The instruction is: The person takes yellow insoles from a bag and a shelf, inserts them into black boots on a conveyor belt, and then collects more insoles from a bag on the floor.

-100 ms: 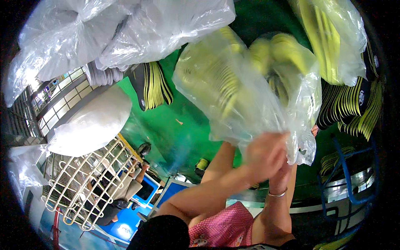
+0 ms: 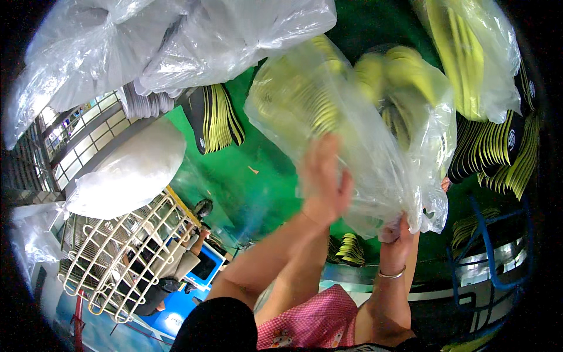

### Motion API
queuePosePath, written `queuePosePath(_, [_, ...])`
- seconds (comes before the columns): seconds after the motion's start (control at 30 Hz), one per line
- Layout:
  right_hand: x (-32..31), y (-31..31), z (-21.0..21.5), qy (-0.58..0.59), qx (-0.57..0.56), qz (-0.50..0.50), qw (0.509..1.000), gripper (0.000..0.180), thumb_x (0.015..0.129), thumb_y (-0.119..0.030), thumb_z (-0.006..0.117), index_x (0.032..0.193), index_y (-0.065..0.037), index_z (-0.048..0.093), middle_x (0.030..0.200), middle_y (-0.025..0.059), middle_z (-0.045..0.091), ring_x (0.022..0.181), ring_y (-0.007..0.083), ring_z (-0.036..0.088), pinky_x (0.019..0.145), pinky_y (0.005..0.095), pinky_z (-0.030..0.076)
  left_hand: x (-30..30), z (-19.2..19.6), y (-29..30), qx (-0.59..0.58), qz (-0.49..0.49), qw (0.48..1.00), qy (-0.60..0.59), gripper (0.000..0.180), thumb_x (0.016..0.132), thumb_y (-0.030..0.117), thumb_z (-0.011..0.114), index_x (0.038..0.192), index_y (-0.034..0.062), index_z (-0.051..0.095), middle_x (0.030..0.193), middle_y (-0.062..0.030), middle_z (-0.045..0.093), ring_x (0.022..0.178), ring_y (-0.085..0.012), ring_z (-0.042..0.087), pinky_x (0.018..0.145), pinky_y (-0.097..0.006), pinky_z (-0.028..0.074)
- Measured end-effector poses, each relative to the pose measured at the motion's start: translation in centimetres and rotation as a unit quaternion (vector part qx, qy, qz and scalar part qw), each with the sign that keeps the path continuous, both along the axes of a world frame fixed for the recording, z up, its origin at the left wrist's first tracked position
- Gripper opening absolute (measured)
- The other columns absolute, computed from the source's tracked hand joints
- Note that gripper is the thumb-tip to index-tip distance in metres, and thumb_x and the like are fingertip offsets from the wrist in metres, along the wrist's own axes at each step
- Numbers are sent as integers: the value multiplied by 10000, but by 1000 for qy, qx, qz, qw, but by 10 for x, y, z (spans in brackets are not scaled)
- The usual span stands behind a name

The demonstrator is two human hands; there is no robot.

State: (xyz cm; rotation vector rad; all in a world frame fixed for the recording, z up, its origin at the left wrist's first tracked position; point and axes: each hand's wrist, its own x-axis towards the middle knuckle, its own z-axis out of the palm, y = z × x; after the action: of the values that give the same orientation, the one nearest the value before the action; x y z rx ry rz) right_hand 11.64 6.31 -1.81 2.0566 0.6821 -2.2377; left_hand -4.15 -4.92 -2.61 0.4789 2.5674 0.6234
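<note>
A clear plastic bag (image 2: 375, 158) lies in front of me, stuffed with yellow-green insoles (image 2: 287, 88) in stacks that show blurred through the film. My right hand (image 2: 397, 243), a bangle on its wrist, is closed around the gathered plastic at the bag's near end. Against the bag's left side is my left hand (image 2: 325, 179), its fingers stretched out and thumb apart, somewhat smeared by motion. It grips nothing that I can see.
Black and yellow insole stacks (image 2: 214, 120) stand on the green floor (image 2: 258, 185), with more insole stacks (image 2: 487, 141) at the right. Filled plastic bags (image 2: 234, 41) crowd the upper left; another bag (image 2: 469, 64) is upper right. A wire cage (image 2: 117, 258) stands left, a person (image 2: 176, 273) beyond it.
My left hand has moved away from my right hand, up and left along the bag, and its fingers have spread. My right hand stays on the gathered plastic.
</note>
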Motion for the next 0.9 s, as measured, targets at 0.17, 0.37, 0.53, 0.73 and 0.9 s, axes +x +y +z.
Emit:
queuePosePath(0.17, [-2,-5,-2,-11,11,-30,999,227,834,-207,490,1023,-83,473,735,-39,490,493,32,350,407,180,260,23,-59,-76,-150,17,981,-119,706,751,298,568,1264,-37,217,1293,-266,230,1178,-419,243,936,-431,267])
queuePosePath(0.37, [-27,-9,9,-62,58,12,996,218,824,-200,509,1002,-79,478,732,-41,469,503,26,340,419,164,247,17,-63,-110,25,168,976,-138,556,771,218,586,1211,-10,332,1214,-188,372,1123,-305,362,926,-385,309])
queuePosePath(0.53, [-4,-16,2,-32,64,51,996,271,825,-217,507,1045,-64,470,767,-41,473,542,31,358,430,169,254,-27,-75,-213,-169,272,943,91,517,720,183,604,1151,-19,403,1118,-203,447,1004,-359,438,875,-412,351])
queuePosePath(0.73, [-13,-7,18,-32,13,102,994,425,833,-298,472,1160,-32,419,1081,45,479,926,142,464,735,260,374,-87,-80,-294,-322,316,890,65,577,721,288,596,1171,-7,390,1142,-230,434,1047,-395,409,877,-446,354])
queuePosePath(0.9, [-13,6,26,-62,51,240,967,426,843,-262,460,1182,-9,406,1188,97,421,1076,215,413,908,330,331,-125,-112,-353,-290,358,885,72,585,773,374,501,1210,9,366,1165,-232,434,1057,-378,424,889,-451,341])
